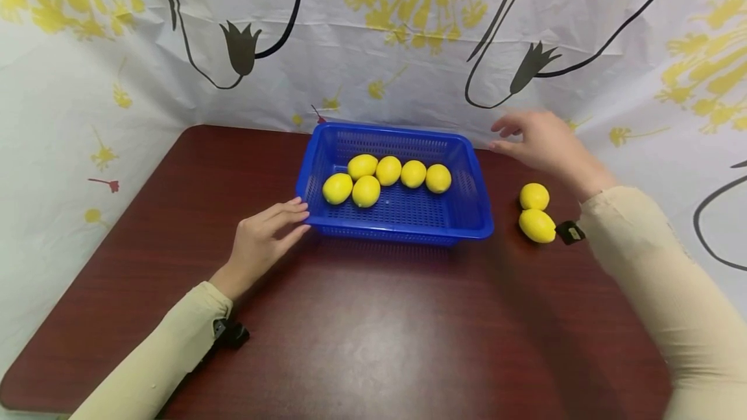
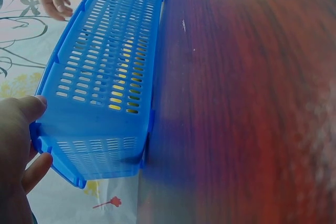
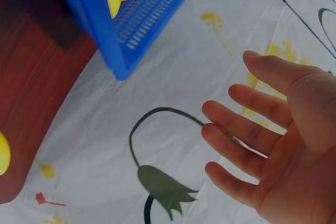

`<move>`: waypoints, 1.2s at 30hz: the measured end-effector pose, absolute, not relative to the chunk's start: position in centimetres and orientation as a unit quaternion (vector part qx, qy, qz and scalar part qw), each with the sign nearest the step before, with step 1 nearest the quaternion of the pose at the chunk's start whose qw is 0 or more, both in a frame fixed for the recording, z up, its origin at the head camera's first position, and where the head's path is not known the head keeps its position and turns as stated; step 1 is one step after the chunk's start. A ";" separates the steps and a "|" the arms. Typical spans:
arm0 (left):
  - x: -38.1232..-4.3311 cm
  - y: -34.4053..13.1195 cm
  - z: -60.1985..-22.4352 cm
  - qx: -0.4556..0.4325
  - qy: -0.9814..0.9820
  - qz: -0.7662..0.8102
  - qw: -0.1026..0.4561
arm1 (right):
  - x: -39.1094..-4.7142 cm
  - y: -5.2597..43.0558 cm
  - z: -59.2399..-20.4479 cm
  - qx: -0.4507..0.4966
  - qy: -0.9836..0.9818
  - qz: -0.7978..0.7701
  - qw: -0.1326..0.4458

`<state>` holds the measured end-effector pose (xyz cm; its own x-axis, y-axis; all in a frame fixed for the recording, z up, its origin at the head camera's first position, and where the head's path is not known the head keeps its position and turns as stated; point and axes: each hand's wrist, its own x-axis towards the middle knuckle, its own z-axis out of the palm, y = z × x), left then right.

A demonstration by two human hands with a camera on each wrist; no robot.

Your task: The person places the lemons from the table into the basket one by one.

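A blue plastic basket (image 1: 403, 233) with slotted walls stands on the table, several yellow lemons (image 1: 388, 171) inside it. At its front left corner, my left hand (image 1: 262, 245) holds the rim; in the left wrist view the thumb (image 2: 32, 107) lies against the long wall and a finger (image 2: 38, 172) by the short side. My right hand (image 1: 545, 144) is in the air beyond the basket's right end, fingers loosely bent and nothing in them. The right wrist view shows its palm bare. Two lemons (image 1: 537, 225) lie on the table, nearer me than that hand.
The dark red wooden table (image 1: 373, 329) meets a white cloth (image 1: 373, 31) printed with yellow and grey flowers at the back. A small black device (image 1: 569, 232) is on the right wrist, another (image 1: 232, 334) on the left.
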<state>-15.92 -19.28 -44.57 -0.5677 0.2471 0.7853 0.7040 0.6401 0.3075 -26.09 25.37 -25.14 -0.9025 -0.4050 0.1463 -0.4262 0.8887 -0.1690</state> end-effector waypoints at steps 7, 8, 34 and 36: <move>-16.0 -19.2 -44.7 -0.290 -0.826 -0.316 0.365 | -25.5 27.1 -26.4 0.196 -0.973 0.110 0.050; -16.0 -19.2 -44.7 -0.290 -0.827 -0.316 0.364 | -25.4 27.4 -26.7 0.192 -0.974 0.110 0.049; -15.9 -19.2 -44.3 -0.282 -0.835 -0.308 0.360 | -25.1 35.0 -35.3 0.122 -0.989 0.064 -0.062; -15.9 -19.2 -44.3 -0.282 -0.834 -0.309 0.360 | -25.0 35.3 -35.8 0.118 -0.989 0.059 -0.067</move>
<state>-15.86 -19.19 -44.29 -0.5811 0.2481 0.7751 0.6933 0.6497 0.3118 -24.99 35.32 -35.82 -0.9632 -0.2411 -0.1186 -0.2254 0.9653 -0.1321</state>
